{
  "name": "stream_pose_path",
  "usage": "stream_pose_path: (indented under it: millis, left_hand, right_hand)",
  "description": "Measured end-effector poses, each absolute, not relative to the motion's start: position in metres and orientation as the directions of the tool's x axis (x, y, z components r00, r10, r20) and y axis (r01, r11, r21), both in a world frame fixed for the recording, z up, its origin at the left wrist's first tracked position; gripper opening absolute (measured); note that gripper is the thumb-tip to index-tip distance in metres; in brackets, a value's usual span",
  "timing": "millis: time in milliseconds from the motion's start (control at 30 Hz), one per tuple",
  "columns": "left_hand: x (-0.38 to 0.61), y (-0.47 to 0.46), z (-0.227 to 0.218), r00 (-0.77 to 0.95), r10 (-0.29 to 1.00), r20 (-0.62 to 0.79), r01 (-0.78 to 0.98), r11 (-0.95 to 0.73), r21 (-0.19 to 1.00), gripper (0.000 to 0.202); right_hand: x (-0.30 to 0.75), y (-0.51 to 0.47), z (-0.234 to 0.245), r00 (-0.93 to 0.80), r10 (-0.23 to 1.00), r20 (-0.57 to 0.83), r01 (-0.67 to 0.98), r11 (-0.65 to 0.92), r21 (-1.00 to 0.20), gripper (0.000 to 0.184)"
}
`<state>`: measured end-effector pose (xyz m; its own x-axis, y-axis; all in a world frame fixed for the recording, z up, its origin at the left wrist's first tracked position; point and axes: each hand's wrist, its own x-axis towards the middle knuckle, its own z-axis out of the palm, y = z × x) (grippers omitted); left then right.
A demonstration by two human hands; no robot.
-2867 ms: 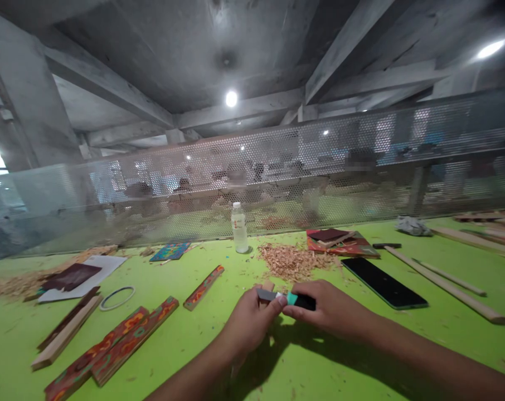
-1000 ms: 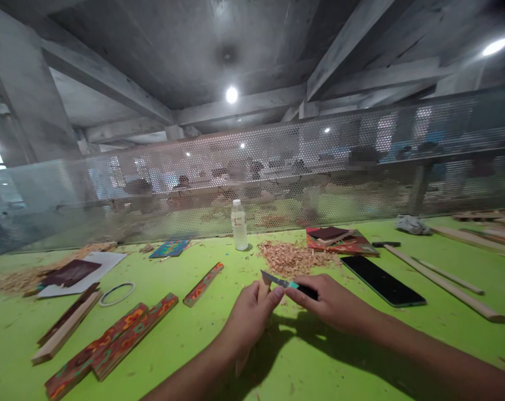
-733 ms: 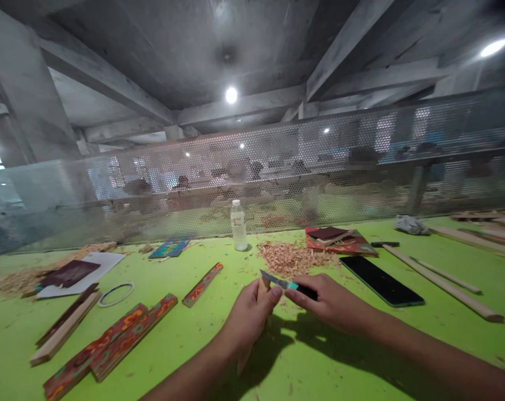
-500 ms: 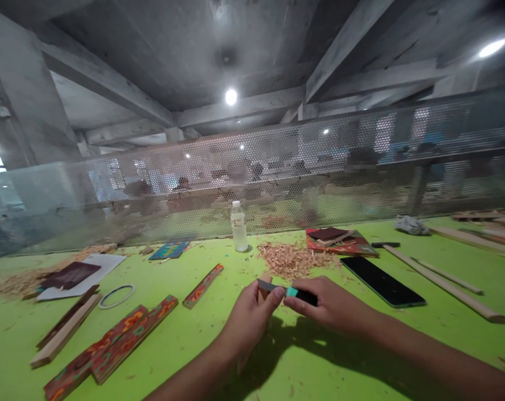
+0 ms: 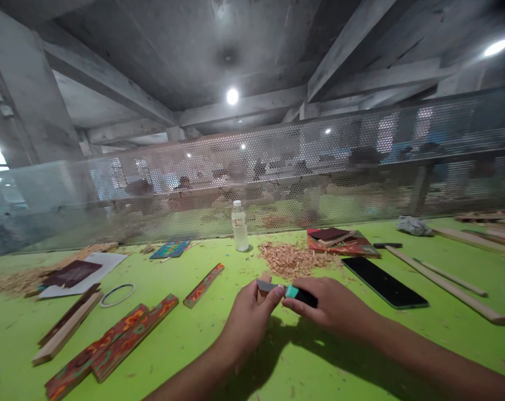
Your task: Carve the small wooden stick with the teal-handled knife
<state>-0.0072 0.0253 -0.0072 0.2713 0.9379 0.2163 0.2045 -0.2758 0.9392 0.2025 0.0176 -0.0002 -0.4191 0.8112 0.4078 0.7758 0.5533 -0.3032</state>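
- The small wooden stick (image 5: 264,279) stands nearly upright in the left hand (image 5: 250,320), its top poking out just above the fingers (image 5: 273,298); its lower length is hidden in the closed fist, so the fingers are clamped around it.
- The knife (image 5: 288,292) lies crosswise to the stick: its long axis runs left to right, grey blade against the stick's top, teal collar and black handle running back toward the right.
- The right hand (image 5: 331,306) has its fingers (image 5: 296,303) closed on the handle, just to the right of the left thumb, which presses at the blade's back.
- Both hands meet over the green desk (image 5: 194,345), equally close to the stick.
- Beyond the fingers lies a heap of wood shavings (image 5: 292,259); further right a black phone (image 5: 384,283); far left, painted wooden strips (image 5: 122,337).
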Motion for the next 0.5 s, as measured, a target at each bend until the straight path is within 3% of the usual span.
stream_pose_path:
  millis: [500]
  left_hand:
    - [-0.0009, 0.0279, -0.0084, 0.323, 0.946, 0.007, 0.035, -0.020, 0.999, 0.066]
  right_hand:
    - [0.2011, 0.0152, -0.0012, -0.405, 0.825, 0.393, 0.802, 0.527, -0.280, 0.042]
